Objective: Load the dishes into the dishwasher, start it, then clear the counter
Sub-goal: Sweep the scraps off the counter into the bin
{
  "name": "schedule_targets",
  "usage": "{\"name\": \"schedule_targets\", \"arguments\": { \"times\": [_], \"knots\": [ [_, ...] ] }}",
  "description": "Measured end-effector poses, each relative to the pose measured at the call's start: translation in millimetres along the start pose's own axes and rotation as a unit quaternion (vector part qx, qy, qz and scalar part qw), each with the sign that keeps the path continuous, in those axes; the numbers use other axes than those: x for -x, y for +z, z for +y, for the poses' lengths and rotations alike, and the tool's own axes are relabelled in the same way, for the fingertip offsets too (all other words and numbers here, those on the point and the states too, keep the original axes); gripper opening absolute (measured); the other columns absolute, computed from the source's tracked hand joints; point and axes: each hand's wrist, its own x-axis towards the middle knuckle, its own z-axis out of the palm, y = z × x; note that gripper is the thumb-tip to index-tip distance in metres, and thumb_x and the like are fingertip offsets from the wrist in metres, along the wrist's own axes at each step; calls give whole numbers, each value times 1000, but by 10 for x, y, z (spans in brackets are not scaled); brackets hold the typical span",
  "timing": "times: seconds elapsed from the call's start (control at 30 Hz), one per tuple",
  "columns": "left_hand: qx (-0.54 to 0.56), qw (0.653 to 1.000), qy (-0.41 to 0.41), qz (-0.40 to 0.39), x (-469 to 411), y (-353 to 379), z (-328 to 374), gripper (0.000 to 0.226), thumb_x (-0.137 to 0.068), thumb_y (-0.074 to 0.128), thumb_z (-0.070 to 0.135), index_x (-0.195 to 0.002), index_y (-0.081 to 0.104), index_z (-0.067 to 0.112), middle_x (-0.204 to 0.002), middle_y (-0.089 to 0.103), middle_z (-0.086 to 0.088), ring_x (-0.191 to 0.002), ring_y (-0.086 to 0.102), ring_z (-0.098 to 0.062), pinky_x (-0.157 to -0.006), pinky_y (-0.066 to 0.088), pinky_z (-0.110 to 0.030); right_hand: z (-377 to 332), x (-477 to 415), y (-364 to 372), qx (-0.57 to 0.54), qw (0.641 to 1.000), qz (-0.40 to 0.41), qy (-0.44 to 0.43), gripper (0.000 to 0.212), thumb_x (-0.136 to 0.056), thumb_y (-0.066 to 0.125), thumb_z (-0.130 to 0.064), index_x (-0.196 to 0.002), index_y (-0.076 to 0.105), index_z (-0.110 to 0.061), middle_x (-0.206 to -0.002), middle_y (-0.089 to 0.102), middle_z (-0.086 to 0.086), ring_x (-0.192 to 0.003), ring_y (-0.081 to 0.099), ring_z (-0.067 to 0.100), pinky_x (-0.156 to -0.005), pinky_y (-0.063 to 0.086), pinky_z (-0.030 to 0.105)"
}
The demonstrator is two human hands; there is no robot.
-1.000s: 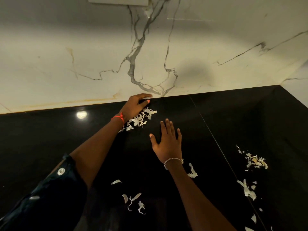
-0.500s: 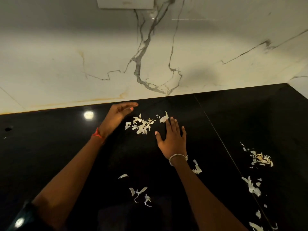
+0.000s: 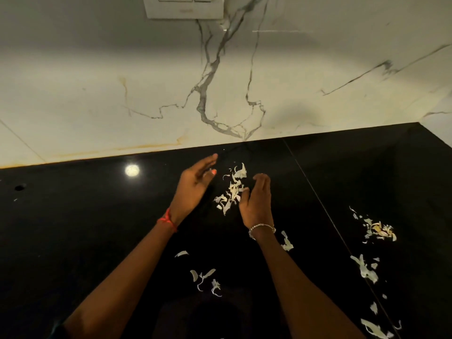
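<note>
We find the left hand (image 3: 195, 189) and the right hand (image 3: 256, 199) standing on edge on the worktop (image 3: 73, 241), with a pile of pale peelings (image 3: 231, 189) between them. A second ago the left hand was at the foot of the wall with the peelings loose beside it, and the right hand lay flat, palm down. The peelings have since been drawn away from the wall into a narrower heap.

The left hand is open, fingers straight, palm facing the heap. The right hand is cupped, fingers bent and thumb touching the peelings. We see nothing clasped in it.

We judge this to be the counter-clearing stage, with the heap nearly ready to lift. No dishes or dishwasher are in view.

More scraps lie uncollected:
- a cluster (image 3: 205, 280) between the forearms;
- one piece (image 3: 286, 242) by the right wrist;
- a trail (image 3: 379, 228) well to the right.

The worktop is glossy black with a seam and reflects a ceiling lamp (image 3: 132, 170). The wall (image 3: 146, 81) is white veined stone, stained yellow along its foot. A switch plate (image 3: 183, 7) sits at the top.
</note>
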Motion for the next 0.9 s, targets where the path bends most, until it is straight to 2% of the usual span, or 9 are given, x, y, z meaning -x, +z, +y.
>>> {"name": "schedule_targets", "arguments": {
  "times": [0.13, 0.23, 0.33, 0.4, 0.53, 0.7, 0.8, 0.83, 0.9],
  "knots": [
    [-81, 994, -35, 70, 209, -350, -205, 45, -74, 68, -7, -116, 59, 7, -117, 58, 1, -92, 58, -2, -80, 47, -5, -14, 0, -1, 15, 1000, -9, -14, 46, -88, 53, -20, -128, 35, -7, -136, 33, 15, -126, 40, 30, -101, 43, 44],
    [-24, 990, -113, 84, 514, -503, -285, 28, -71, 73, -2, -97, 66, 4, -92, 64, 4, -75, 62, 5, -70, 45, -2, -18, 29, -40, 16, 999, -26, -21, 49, -85, 57, -24, -126, 38, -5, -138, 32, 16, -129, 36, 31, -105, 39, 45],
    [14, 990, -124, 65, 740, -525, -346, 11, -79, 68, 3, -88, 69, 9, -90, 67, 6, -77, 63, 7, -72, 46, -4, -65, 133, -91, 58, 995, -60, -45, 46, -88, 56, -23, -128, 41, -6, -150, 20, 12, -143, 11, 26, -118, 11, 41],
    [28, 990, -113, 74, 750, -532, -382, 10, -83, 63, 3, -86, 70, 10, -80, 70, 7, -73, 63, 5, -72, 47, -8, -173, 293, -79, 86, 990, -77, -85, 40, -91, 53, -21, -128, 44, -7, -152, 19, 8, -144, 2, 21, -119, 2, 40],
    [59, 986, -117, 107, 680, -535, -450, 19, -85, 61, 4, -80, 69, 20, -72, 71, 15, -74, 64, 2, -75, 49, -16, -493, 932, 99, 114, 971, -90, -191, 49, -92, 34, -30, -136, 40, -8, -153, 20, 8, -144, 4, 19, -117, 0, 37],
    [76, 982, -120, 126, 702, -531, -424, 22, -89, 57, 6, -77, 68, 21, -69, 71, 12, -80, 65, -13, -83, 50, -31, -583, 1608, 365, 244, 900, -182, -312, 54, -88, 31, -39, -130, 51, -13, -142, 45, 1, -136, 34, 12, -112, 16, 41],
    [70, 982, -120, 131, 719, -502, -381, 19, -90, 55, 7, -81, 68, 16, -76, 70, 4, -81, 64, -15, -87, 49, -35, -472, 1515, 305, 309, 909, -152, -234, 53, -87, 26, -34, -125, 58, -16, -136, 52, -2, -130, 43, 9, -110, 20, 44],
    [68, 982, -121, 131, 720, -499, -375, 16, -91, 54, 6, -85, 68, 14, -81, 70, -2, -82, 64, -15, -89, 49, -35, -436, 1465, 255, 324, 919, -120, -190, 54, -89, 23, -31, -130, 53, -14, -141, 45, 0, -134, 37, 11, -114, 16, 48],
    [61, 981, -128, 130, 710, -503, -373, 14, -91, 53, 8, -91, 67, 12, -88, 69, -6, -87, 65, -17, -92, 50, -35, -371, 1342, 181, 330, 930, -87, -134, 51, -96, 15, -28, -144, 18, -11, -152, 4, 3, -142, 2, 14, -112, -6, 48]
  ]
}}
